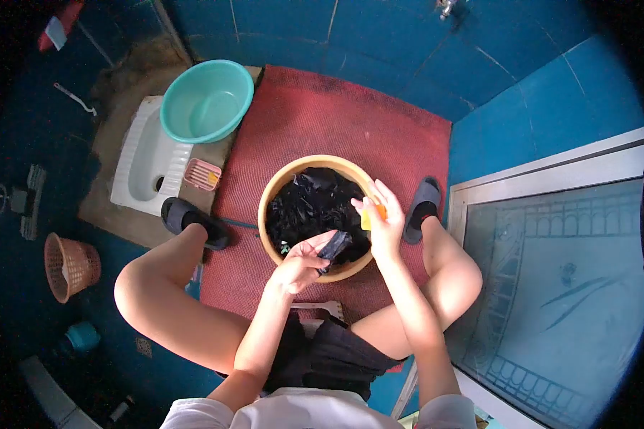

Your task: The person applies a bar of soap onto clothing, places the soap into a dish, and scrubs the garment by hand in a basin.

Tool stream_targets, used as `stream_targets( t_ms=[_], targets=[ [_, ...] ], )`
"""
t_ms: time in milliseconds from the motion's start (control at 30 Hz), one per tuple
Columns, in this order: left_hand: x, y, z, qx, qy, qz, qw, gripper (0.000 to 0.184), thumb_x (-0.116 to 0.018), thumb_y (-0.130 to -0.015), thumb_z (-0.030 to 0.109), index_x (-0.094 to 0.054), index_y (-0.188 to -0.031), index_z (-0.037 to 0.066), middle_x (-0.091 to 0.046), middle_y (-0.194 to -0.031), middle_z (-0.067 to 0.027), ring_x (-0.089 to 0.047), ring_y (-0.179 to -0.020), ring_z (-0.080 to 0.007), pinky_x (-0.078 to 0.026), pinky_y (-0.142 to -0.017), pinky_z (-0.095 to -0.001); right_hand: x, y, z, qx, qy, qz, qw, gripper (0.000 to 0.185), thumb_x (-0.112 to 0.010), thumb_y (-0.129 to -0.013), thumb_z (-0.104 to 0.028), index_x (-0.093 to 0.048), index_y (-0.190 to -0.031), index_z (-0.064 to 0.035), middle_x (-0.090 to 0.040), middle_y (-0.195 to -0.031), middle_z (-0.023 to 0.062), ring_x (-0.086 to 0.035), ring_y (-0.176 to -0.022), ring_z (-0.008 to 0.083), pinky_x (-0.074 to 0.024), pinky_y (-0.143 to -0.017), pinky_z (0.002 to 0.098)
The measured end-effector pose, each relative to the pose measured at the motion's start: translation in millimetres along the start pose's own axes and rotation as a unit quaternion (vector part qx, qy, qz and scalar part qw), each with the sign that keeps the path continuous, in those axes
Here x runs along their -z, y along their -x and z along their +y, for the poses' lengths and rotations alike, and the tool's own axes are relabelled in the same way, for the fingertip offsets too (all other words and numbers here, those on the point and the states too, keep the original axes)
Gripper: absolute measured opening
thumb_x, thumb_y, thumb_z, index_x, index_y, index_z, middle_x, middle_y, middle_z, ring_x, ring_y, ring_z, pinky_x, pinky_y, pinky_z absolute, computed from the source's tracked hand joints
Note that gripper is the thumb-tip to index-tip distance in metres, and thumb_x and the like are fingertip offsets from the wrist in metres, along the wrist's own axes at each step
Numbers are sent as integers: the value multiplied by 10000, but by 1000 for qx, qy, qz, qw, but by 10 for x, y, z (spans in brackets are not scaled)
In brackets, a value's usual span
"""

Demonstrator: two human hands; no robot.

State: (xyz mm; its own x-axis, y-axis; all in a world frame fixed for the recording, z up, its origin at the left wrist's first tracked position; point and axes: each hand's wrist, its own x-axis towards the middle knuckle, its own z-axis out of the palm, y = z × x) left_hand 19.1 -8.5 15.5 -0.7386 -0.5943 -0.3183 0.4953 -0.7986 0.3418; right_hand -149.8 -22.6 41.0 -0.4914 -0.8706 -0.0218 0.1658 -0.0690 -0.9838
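A yellow basin (267, 247) holding dark wet cloth (311, 204) stands on the red mat between my feet. Over its near rim, my left hand (302, 266) grips a small piece of dark cloth (334, 247) between thumb and fingers. My right hand (385, 220), above the basin's right rim, holds a small orange-yellow block (373, 217) against its palm and fingers. The two hands are apart, with the block not touching the cloth.
Upper left, a turquoise basin (207, 101) sits over part of a white squat toilet (139, 168), near a pink soap dish (203, 174). A pink basket (71, 267) lies at the left. A framed glass door (558, 279) stands at the right.
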Motion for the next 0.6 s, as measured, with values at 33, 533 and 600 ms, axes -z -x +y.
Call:
stream_targets(
  t_ms=[33, 533, 600],
  targets=[
    [36, -23, -43, 3, -5, 29, 1000, 508, -505, -654, -150, -479, -1144, -22, -534, -1127, -65, -510, -1005, -105, -405, -811, -205, 38, 9, -12, -84, -56, -5, 995, 310, -507, -827, -28, -448, -1127, 23, -564, -1013, 179, -612, -767, 232, -516, -668, 275],
    [177, -165, -284, -105, -91, 187, 972, 179, -554, -791, 37, -589, -964, 12, -628, -858, -54, -598, -721, -112, -492, -682, -241, -36, 234, 193, 90, 386, -148, 906, 132, -579, -807, -200, -559, -853, -78, -581, -590, 81, -588, -519, 248, -444, -471, 343],
    [115, -130, -244, -89, -109, 182, 973, 219, -538, -785, 8, -579, -1000, 1, -624, -886, -62, -598, -745, -116, -484, -709, -240, -81, 242, 119, 93, 408, -143, 897, 119, -588, -796, -195, -546, -824, -88, -564, -574, 114, -593, -549, 276, -434, -456, 350]
  ],
)
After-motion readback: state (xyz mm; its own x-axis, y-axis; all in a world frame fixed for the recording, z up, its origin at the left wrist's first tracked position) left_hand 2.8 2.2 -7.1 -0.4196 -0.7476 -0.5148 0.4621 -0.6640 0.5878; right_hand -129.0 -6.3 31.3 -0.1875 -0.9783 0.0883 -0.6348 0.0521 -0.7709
